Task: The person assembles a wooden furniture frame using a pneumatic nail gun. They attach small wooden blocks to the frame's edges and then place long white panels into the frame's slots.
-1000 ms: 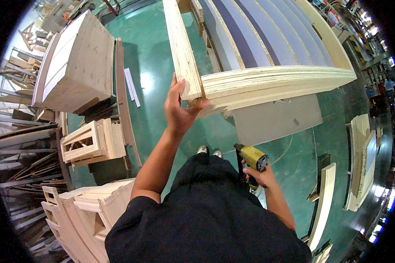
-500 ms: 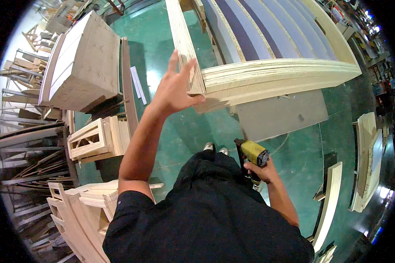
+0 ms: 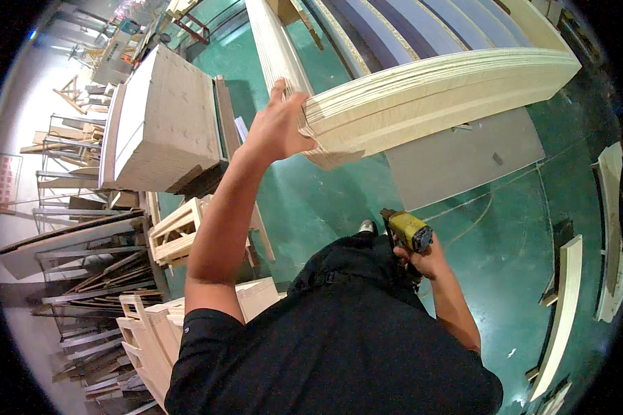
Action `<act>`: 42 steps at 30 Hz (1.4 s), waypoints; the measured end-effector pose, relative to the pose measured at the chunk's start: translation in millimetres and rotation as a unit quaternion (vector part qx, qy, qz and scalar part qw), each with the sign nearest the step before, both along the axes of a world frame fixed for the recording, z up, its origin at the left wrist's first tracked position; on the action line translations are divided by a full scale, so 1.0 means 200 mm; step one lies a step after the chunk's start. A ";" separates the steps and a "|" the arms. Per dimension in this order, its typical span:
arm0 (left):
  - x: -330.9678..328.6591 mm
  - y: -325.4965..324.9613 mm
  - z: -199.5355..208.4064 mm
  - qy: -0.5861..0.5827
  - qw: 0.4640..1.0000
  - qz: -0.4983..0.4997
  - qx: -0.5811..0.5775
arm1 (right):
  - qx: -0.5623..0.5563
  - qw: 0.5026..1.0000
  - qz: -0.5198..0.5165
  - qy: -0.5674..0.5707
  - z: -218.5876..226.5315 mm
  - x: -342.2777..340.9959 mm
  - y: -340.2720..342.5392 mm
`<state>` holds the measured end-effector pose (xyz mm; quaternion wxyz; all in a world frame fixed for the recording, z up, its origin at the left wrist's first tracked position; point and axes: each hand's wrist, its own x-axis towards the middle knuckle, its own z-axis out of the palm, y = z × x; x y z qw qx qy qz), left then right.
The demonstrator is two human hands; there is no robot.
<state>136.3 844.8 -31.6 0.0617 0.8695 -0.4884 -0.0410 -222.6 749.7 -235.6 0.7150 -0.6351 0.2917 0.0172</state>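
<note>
At the near left corner of a large pale wooden frame (image 3: 436,104), my left hand (image 3: 278,130) grips the corner. Its fingers lie over the end of the left side board (image 3: 273,52), and the thumb reaches round toward the front board. Layered plywood edges show along the frame's top. Several grey-blue panels with rough particleboard edges (image 3: 401,41) run in rows inside it. Down by my right side, my right hand (image 3: 428,261) is closed round the handle of a yellow and black nail gun (image 3: 410,230), held apart from the frame. Part of its handle is hidden by my fingers.
A flat grey board (image 3: 471,155) lies on the green floor below the frame. To the left stand a big wooden box (image 3: 176,121), small wooden frames (image 3: 176,235) and a rack of scrap strips (image 3: 107,270). Long pale planks (image 3: 564,311) lie at right.
My view has turned left, with the surroundings shifting right. My left hand has closed in at the frame's corner, its fingers less spread. The nail gun stays in my right hand.
</note>
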 end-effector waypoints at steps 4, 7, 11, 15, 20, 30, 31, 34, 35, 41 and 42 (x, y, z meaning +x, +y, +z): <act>-0.03 -0.02 0.01 0.022 0.999 0.031 0.008 | 0.017 1.000 -0.007 -0.017 -0.03 -0.01 -0.01; -0.03 -0.01 -0.01 0.023 0.999 0.046 0.007 | 0.036 0.999 0.000 -0.010 -0.01 -0.02 -0.04; -0.06 -0.02 0.00 0.018 0.999 0.047 0.000 | 0.004 1.000 0.008 0.004 -0.03 -0.02 -0.08; -0.06 -0.02 0.00 0.028 0.998 0.052 -0.004 | 0.027 1.000 -0.010 0.002 -0.05 -0.04 -0.09; -0.09 -0.04 -0.01 0.050 0.996 0.073 0.008 | 0.015 1.000 0.002 0.000 0.05 0.00 -0.14; -0.08 -0.05 -0.05 -0.035 0.998 0.055 0.012 | 0.035 0.999 0.001 -0.012 0.02 0.02 -0.13; -0.08 -0.05 -0.05 -0.036 0.998 0.056 0.012 | 0.036 0.999 0.005 -0.007 0.02 0.02 -0.13; -0.07 -0.05 -0.05 -0.040 0.998 0.057 0.012 | 0.039 0.999 0.007 0.003 0.03 0.02 -0.13; -0.07 -0.05 -0.05 -0.042 0.997 0.057 0.012 | 0.040 0.999 0.001 0.003 0.03 0.02 -0.13; -0.09 -0.04 -0.04 -0.020 0.998 0.065 0.001 | 0.044 0.999 0.004 -0.011 0.04 0.03 -0.14; -0.08 -0.04 -0.04 -0.017 0.998 0.063 -0.006 | 0.038 0.999 0.007 -0.007 0.05 0.03 -0.14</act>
